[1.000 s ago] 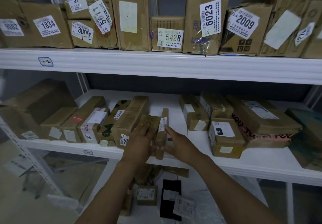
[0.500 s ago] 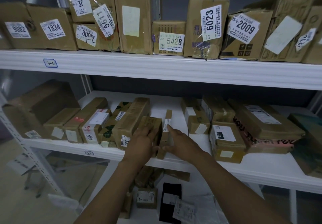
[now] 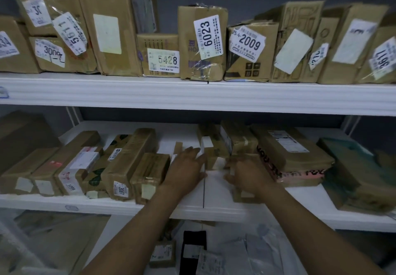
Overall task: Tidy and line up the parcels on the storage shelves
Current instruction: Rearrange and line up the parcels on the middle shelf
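A white metal rack fills the view, its upper shelf (image 3: 192, 94) packed edge to edge with brown parcels standing on end: a tall carton (image 3: 111, 24) with a blank label, a crumpled parcel marked 6023 (image 3: 202, 43), a carton marked 2009 (image 3: 248, 54) and a low box marked 5428 (image 3: 160, 56) between the tall carton and the 6023 parcel. On the middle shelf (image 3: 214, 185) the parcels lie flat in two groups with a bare strip between them. The left group sits side by side, ends toward the front edge, and includes a long taped parcel marked 3007 (image 3: 130, 159) with a shorter taped parcel (image 3: 150, 172) touching its right side. The right group holds a wide flat parcel (image 3: 289, 152) stacked on a pink-printed one, a teal-wrapped parcel (image 3: 351, 167) beside it, and a box with a white label (image 3: 211, 146) further back. A thin parcel (image 3: 177, 147) stands on edge just right of the shorter taped parcel. Below, a black packet (image 3: 194, 244) and pale plastic mailers (image 3: 246, 253) lie on the lowest level. The left hand (image 3: 186, 167) reaches over the bare strip with fingers straight and spread, its fingertips near the white-label box. The right hand (image 3: 246, 174) lies on a small carton (image 3: 244, 195) at the front of the right group, thumb out to the left; blur hides whether its fingers grip it.
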`<state>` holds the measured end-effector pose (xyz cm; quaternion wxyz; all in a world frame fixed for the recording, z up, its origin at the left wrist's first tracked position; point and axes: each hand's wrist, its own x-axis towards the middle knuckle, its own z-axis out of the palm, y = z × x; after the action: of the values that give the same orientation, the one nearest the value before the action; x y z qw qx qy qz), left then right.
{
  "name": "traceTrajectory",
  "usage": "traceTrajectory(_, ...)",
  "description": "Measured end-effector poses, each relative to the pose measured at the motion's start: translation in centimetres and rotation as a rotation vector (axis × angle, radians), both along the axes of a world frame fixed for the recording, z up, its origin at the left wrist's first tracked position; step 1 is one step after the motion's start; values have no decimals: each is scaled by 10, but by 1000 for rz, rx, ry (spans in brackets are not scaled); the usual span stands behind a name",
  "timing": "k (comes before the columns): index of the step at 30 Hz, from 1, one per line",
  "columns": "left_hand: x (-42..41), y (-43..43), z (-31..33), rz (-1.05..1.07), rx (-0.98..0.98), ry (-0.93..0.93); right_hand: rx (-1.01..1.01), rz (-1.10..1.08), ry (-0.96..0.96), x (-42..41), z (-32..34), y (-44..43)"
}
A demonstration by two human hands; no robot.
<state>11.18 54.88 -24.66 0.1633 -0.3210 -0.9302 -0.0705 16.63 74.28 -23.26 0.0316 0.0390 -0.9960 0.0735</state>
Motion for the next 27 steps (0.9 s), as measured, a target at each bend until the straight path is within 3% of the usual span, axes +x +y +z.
traceTrajectory(4, -32, 41, -17, -48, -13, -73, -39, 9, -104, 1, -10, 35)
traceTrajectory(10, -77, 73, -54, 10, -115, -174, 16, -2, -82, 1, -30, 64)
traceTrajectory(13, -80, 76, -69, 45, -114, -315, -32, -27, -84, 1, -36, 67)
traceTrajectory(16, -63, 70, -79, 56, 84, -368, -120, -44, -84, 1, -41, 68)
traceTrajectory(21, -13, 72, -86, 235, 529, -149, -196, -44, -99, 2, -41, 68)
traceTrajectory(27, 2, 90, -82, 448, 566, -222, -217, 5, -131, 2, -43, 70)
